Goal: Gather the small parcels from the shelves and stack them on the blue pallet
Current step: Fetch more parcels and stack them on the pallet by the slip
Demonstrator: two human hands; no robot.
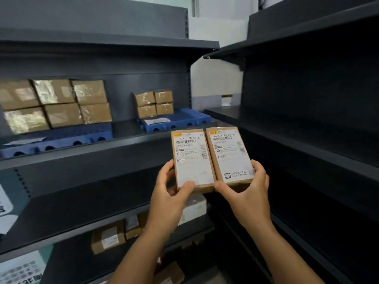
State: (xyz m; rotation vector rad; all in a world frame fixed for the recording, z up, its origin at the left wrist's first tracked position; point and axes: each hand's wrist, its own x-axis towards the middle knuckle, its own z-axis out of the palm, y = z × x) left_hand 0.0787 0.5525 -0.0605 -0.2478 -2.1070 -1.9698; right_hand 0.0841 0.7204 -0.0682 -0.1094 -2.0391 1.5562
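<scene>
I hold two small brown parcels side by side in front of the shelf edge, white labels facing up. My left hand (172,191) grips the left parcel (192,160), marked B700. My right hand (246,189) grips the right parcel (229,154), marked A600. Just beyond them a blue pallet (184,119) lies on the shelf with a small stack of taped parcels (154,104) at its left end. A second blue pallet (57,138) further left carries a larger stack of taped parcels (55,105).
Dark metal shelving (102,152) runs across the left; a second dark shelf unit (307,130) stands at the right, meeting it in a corner. Lower shelves hold several loose labelled parcels (108,236). Posters (18,269) show at the lower left.
</scene>
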